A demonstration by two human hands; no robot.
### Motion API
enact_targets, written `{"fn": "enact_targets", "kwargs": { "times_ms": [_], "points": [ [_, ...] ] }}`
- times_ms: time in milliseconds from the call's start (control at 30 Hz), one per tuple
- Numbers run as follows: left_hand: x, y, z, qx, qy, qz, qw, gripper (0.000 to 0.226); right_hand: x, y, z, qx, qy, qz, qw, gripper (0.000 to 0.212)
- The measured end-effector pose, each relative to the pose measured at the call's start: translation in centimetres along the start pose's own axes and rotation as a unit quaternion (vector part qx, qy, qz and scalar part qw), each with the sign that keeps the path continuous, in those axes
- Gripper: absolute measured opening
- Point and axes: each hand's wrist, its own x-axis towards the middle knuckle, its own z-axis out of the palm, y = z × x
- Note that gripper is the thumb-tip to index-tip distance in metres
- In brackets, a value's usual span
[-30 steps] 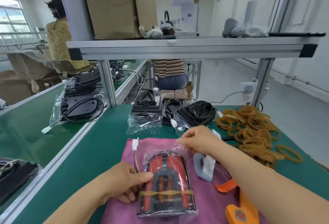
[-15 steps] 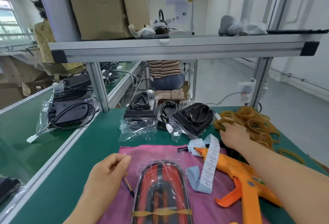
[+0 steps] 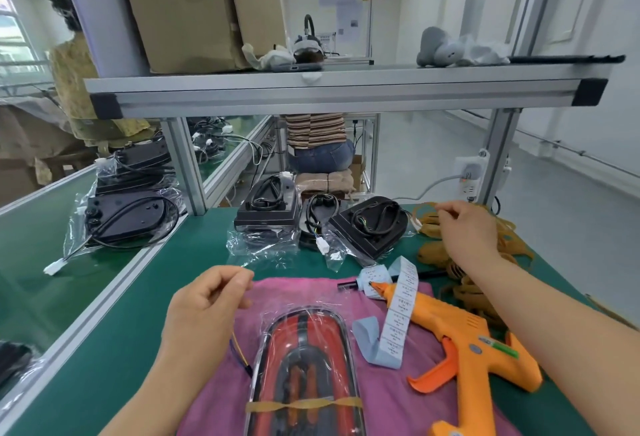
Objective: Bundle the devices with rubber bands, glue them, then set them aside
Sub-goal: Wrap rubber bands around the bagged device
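A red-and-black device (image 3: 304, 359) sealed in a clear bag (image 3: 266, 318) lies lengthwise on a pink cloth (image 3: 391, 401) at the near middle of the green surface (image 3: 121, 349). One tan rubber band (image 3: 304, 404) is wrapped across its lower part. Thin coloured wires (image 3: 239, 352) run out from its left side, under the left hand (image 3: 207, 314).

The left hand hovers just over the device's upper left, fingers curled, with thumb and forefinger closed on what looks like the bag's top corner. The right hand (image 3: 464, 227) reaches to the far right of the surface, with thumb and forefinger pinching a thin band (image 3: 424, 207) at the edge of the loose pile of rubber bands (image 3: 512, 245).

An orange glue gun (image 3: 460, 331) lies on the cloth just right of the device, its nozzle pointing away from the person. A strip of white labels (image 3: 398, 314) is draped over its barrel. Farther back, more black devices (image 3: 370, 224) with coiled cables sit in opened bags near the aluminium frame post (image 3: 183, 165).
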Motion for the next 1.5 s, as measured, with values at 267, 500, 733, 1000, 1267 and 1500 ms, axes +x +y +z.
{"fn": "enact_targets", "kwargs": {
  "times_ms": [267, 500, 733, 1000, 1267, 1500],
  "points": [
    [0.3, 3.8, 2.9, -0.051, -0.049, 0.041, 0.997, 0.016, -3.5, -7.0, -3.0, 0.158, -0.134, -0.073, 0.976, 0.017],
    [2.7, 5.0, 4.3, -0.265, -0.216, -0.249, 0.906, 0.055, -10.5, -13.1, -0.9, 0.22, -0.271, -0.22, 0.911, 0.018],
    [2.5, 2.2, 2.1, -0.381, -0.277, -0.282, 0.835, 0.023, -12.6, -13.4, 1.0, 0.239, -0.329, -0.211, 0.889, 0.012],
    [5.0, -1.4, -2.1, -0.47, -0.207, -0.297, 0.805, 0.031, -9.8, -10.8, 3.6, -0.155, -0.438, -0.068, 0.883, 0.059],
    [4.7, -3.8, -2.1, -0.383, -0.162, -0.285, 0.864, 0.042, -10.3, -8.9, 5.5, 0.004, -0.531, 0.177, 0.829, 0.065],
    [4.1, -3.8, -2.3, -0.238, -0.164, -0.272, 0.918, 0.032, -10.5, -8.8, 5.1, 0.078, -0.565, 0.226, 0.79, 0.037]
  ]
}}
